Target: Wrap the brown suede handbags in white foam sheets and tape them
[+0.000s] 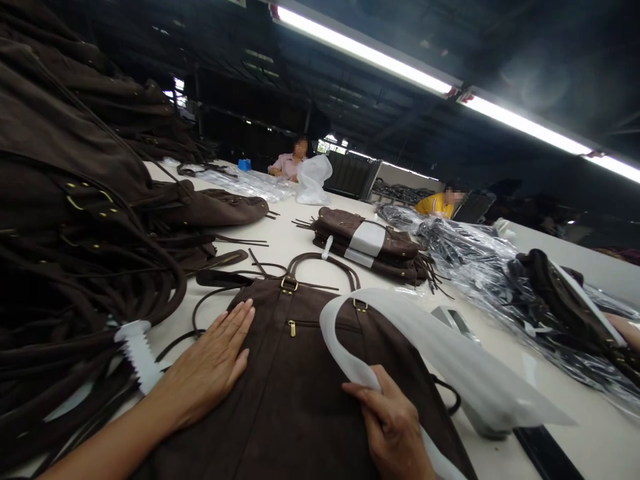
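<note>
A dark brown handbag (295,400) lies flat on the table before me, with a brass zipper pull (293,328) and looped handles at its far edge. My left hand (213,363) rests flat on the bag's left side, fingers stretched out. Between the thumb and fingers of my right hand (393,423) is a strip of white foam sheet (415,320), which curls up over the bag's right side and trails to the right. A foam wrap (326,247) is on the bag's handle.
Piled brown bags (65,173) rise at my left, their handles bundled in white foam (140,353). Folded bags with a white band (367,241) lie ahead. Plastic-wrapped bags (465,260) line the right, near another person's hand (623,330). Two people sit farther back.
</note>
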`<state>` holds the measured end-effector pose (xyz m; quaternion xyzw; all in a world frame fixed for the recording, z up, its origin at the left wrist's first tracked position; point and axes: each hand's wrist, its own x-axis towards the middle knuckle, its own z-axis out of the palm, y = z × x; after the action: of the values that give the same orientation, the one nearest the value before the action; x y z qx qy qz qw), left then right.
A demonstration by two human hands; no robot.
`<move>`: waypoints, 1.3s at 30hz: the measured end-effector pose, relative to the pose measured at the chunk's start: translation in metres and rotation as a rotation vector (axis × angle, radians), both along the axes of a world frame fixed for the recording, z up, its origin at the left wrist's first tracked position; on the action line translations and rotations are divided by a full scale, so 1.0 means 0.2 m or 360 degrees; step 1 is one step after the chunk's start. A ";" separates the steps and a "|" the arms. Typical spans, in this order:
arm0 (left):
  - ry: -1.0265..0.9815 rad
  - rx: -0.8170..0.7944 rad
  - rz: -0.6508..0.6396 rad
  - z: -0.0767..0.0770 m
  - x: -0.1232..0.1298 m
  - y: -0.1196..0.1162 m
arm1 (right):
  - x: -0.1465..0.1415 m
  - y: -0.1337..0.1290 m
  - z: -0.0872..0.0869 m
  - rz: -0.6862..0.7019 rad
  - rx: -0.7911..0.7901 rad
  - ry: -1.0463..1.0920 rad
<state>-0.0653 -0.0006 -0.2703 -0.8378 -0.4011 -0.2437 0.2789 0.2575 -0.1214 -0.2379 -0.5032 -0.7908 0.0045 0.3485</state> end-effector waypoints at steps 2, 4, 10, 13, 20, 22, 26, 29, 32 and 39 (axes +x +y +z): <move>-0.0015 0.0001 0.0018 -0.02 0.00 0.02 | -0.01 0.00 0.00 -0.0033 -0.0013 0.0027; -0.0052 -0.0043 0.0034 -0.05 0.00 0.05 | -0.02 0.00 0.00 -0.0068 -0.0043 0.0072; -0.0226 -0.0477 0.0088 -0.11 0.00 0.11 | -0.06 -0.01 0.04 -0.0128 -0.0116 0.0190; -0.0268 -0.0603 0.0049 -0.09 -0.01 0.11 | -0.07 -0.01 0.07 -0.0221 -0.0175 0.0280; -0.0285 -0.0885 -0.0129 0.00 -0.06 0.00 | -0.01 0.02 0.09 -0.0338 -0.0269 0.0838; -0.0400 -0.1006 -0.0152 0.04 -0.07 -0.04 | 0.01 0.03 0.08 -0.0346 -0.0301 0.0922; -0.0509 -0.1088 -0.0115 0.14 -0.06 -0.14 | 0.04 0.03 0.06 -0.0336 -0.0319 0.0973; -0.0423 -0.1028 -0.0135 0.20 -0.07 -0.18 | 0.04 0.03 0.05 -0.0335 -0.0278 0.0969; -0.0357 -0.0916 -0.0200 0.24 -0.09 -0.18 | 0.03 0.03 0.05 -0.0306 -0.0244 0.0963; -0.0130 -0.1015 -0.0579 0.30 0.00 -0.36 | 0.02 0.03 0.07 -0.0325 -0.0248 0.0946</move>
<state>-0.0654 -0.0731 -0.2099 -0.9298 -0.3122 -0.1853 -0.0602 0.2617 -0.1148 -0.2240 -0.5816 -0.5972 0.1768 0.5232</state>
